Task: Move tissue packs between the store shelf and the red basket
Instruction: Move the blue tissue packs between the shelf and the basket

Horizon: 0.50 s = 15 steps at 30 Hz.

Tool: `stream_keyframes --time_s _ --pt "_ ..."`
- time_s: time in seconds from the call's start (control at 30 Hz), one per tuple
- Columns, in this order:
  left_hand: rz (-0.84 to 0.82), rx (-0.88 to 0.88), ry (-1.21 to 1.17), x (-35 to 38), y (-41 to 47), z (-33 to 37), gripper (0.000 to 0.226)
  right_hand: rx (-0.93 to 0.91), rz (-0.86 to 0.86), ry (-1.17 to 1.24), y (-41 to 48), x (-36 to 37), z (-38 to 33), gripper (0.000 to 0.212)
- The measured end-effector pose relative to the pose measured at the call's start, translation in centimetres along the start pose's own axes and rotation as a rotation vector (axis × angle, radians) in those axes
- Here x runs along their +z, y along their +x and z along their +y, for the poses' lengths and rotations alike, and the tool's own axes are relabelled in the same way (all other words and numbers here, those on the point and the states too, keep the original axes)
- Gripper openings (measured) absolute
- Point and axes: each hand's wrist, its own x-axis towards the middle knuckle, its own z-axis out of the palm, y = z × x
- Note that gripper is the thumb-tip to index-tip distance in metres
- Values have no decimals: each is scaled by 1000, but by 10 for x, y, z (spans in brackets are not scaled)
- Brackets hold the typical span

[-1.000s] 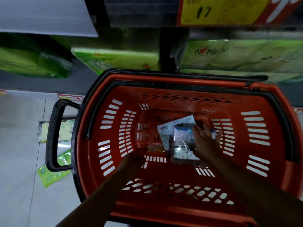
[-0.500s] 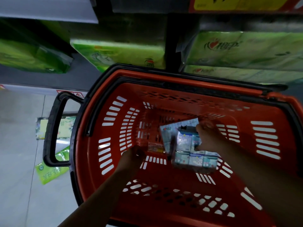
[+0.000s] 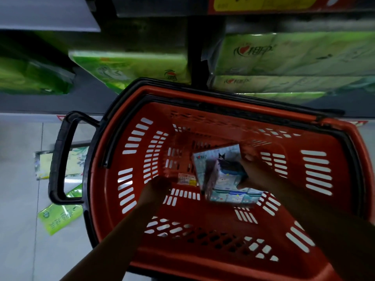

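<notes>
Grey floor tiles of a dim store aisle lie under the red basket [image 3: 203, 258], and both forearms reach down into it from the near rim. The left hand [image 3: 160, 185] is low on the basket floor, beside a small label. It is too dark to tell whether its fingers are curled or flat. The right hand [image 3: 257, 175] has its fingers wrapped round the right side of a film-wrapped tissue multipack [image 3: 227, 179] printed with cartoons, which sits tilted in the middle of the basket. Partly under it is a flatter white tissue pack [image 3: 215, 157] with a black cat figure.

The multipack is probably light and soft, so it would give under a squeeze. Its film looks slick, so a grip across a short end with the thumb opposite the fingers seems safer than pinching loose wrap.

Past the black handle [image 3: 58, 159], a green pack [image 3: 58, 218] lies on the floor. Beyond the far rim, the store shelf [image 3: 50, 102] holds green tissue bundles [image 3: 129, 67] and paler ones [image 3: 284, 55].
</notes>
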Motion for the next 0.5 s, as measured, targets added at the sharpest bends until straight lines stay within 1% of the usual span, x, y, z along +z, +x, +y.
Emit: stream_keyframes --time_s 0.07,0.1,0.13,0.17,0.2,0.23,0.27,0.3,0.33,0.37,0.43,0.5 --pt "-4 -22 -80 1 -6 5 11 -3 40 73 -14 -4 -5 91" --pt "-6 -36 -127 1 -11 10 12 -37 72 116 -22 -7 -10 84" --pt "-10 -54 -177 1 -17 15 14 -65 96 143 -29 -9 -13 72" --pt "-14 -66 -232 1 -22 18 14 -105 177 66 -37 -13 -17 61" --pt "-19 -73 -266 1 -28 21 15 -128 292 75 -46 -19 -23 58" --pt "-26 -75 -285 2 -33 24 15 -75 382 101 -57 -19 -29 62" --pt "-40 -79 -292 2 -39 27 15 -56 403 143 -66 -18 -38 70" --pt "-53 -86 -302 3 -43 29 16 -102 383 127 -71 -14 -36 75" --pt "-65 -101 -313 3 -49 32 17 -118 382 49 -74 -9 -35 77" --pt "-74 -115 -319 3 -54 36 19 -123 359 11 -79 -9 -41 76" --pt "-97 -133 -311 3 -63 41 26 -116 377 -40 -89 -19 -55 74" --pt "-149 -137 -306 1 -75 46 38 -133 474 -54 -98 -26 -65 72"
